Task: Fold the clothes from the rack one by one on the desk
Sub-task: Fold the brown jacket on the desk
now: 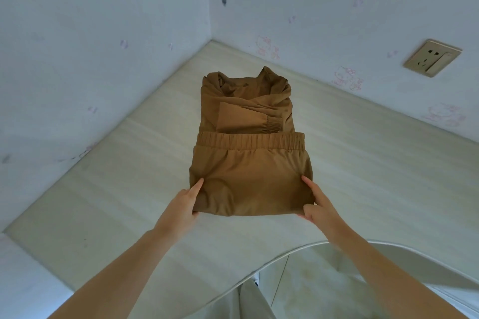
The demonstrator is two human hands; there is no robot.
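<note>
The left hand grips the lower left corner of the folded brown garment, thumb on top and fingers curled under the edge. The right hand holds the lower right corner the same way. The garment lies at the centre of the frame on the pale desk. A wall socket sits at the upper right.

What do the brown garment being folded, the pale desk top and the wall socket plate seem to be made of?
Brown folded garment: thin woven cloth, matte, likely a synthetic or cotton blend; it creases softly and has gathered elastic at hem and cuff.
Pale desk top: probably laminate or veneered board, with faint printed grain and a low sheen.
Beige wall socket plate: seemingly moulded plastic with a smooth champagne finish.
</note>
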